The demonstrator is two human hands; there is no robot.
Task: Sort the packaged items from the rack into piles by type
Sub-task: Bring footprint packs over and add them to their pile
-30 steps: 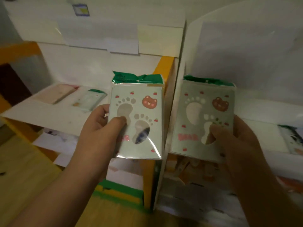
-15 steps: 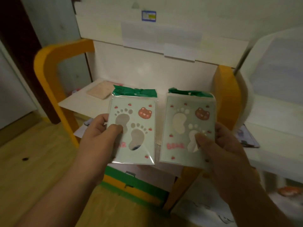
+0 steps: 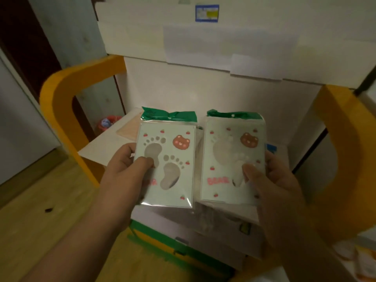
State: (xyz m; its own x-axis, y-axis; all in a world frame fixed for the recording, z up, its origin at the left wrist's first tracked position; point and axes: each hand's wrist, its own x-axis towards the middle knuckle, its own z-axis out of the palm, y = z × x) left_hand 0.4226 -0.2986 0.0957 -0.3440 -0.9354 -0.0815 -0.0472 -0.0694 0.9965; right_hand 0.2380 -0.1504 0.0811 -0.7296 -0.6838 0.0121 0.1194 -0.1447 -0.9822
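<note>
left hand (image 3: 124, 165) grip: clutching left pack (image 3: 165, 165) | right hand (image 3: 272, 180) grip: clutching right pack (image 3: 232, 161) | packs side by side

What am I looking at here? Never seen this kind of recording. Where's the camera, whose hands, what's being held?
There is no robot here. A person wears one wide-angle camera on the head, looking forward and down, so the two arms entering from below are their own.

The left hand pinches one packet, thumb on its front. The right hand holds a second packet the same way. Both are clear bags with a green top strip and a pale card showing footprints and a bear face, so they look like the same type.

Behind them stands a rack with an orange frame and a white shelf. A flat pinkish packet lies on that shelf. The floor is wood.
</note>
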